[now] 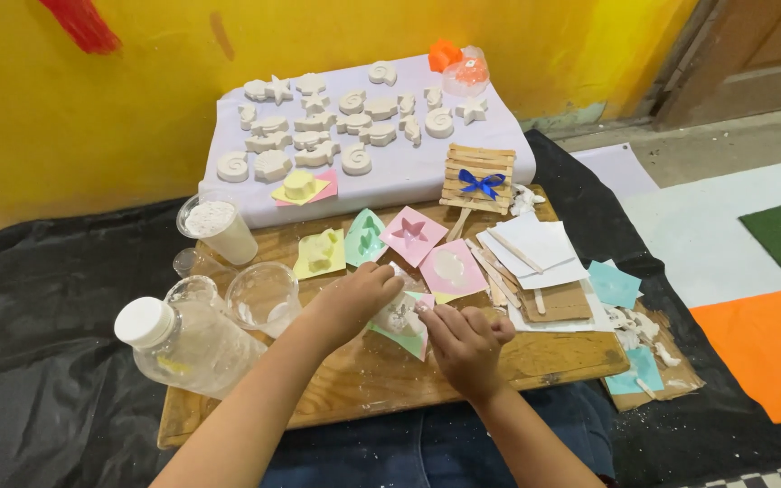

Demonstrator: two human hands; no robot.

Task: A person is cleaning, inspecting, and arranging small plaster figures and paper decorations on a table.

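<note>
Our left hand [359, 296] curls its fingers over the top of a small white plaster-filled mould [399, 316], gripping it from above; our right hand [465, 343] pinches the mould's near edge, fingers bent together around it. The mould sits on a green paper square [409, 342] near the middle of the wooden board [553, 354]. Just beyond lie a pink star mould [411, 233], a yellow mould [321, 251] and a pink square [453, 268]. Left of our hands stand a clear plastic cup [262, 294] and a capped bottle [187, 342]. Farther off, white plaster shapes [336, 126] dry on a pale sheet [390, 176].
</note>
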